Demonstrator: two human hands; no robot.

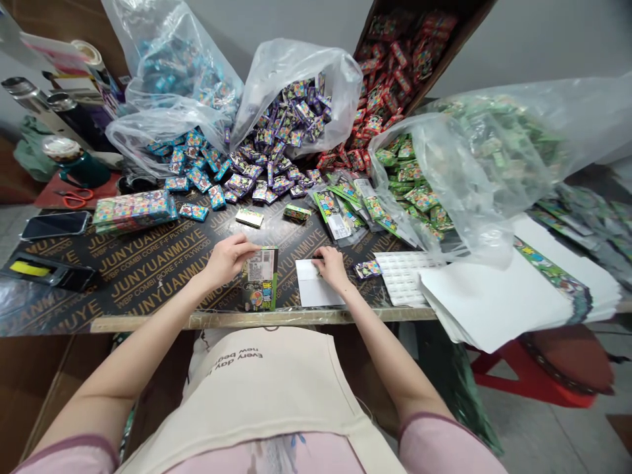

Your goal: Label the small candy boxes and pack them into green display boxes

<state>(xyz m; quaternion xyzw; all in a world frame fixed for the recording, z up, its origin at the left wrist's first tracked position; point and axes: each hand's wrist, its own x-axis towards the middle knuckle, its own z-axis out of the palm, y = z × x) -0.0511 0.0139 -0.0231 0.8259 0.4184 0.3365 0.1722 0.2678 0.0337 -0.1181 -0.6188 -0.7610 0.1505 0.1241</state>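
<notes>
My left hand [230, 261] has its fingers pinched together at the upper edge of a flat printed packet [261, 289], green and dark with a pale label panel. The packet lies near the table's front edge. To its right, my right hand [330, 267] is closed with its fingertips on the top of a white card [316, 293]. What lies under those fingertips is partly hidden. Beyond the hands are a small box showing a pale side [249, 218] and a small green box [297, 212]. Near my right wrist is a small purple box [367, 268].
Clear plastic bags hold blue boxes [195, 151], purple boxes [291, 118] and green boxes [409, 168]. Red boxes [385, 92] spill from a carton. A sticker sheet [402, 276] and white paper sheets [488, 296] lie right; a phone [55, 225] and scissors [74, 197] left.
</notes>
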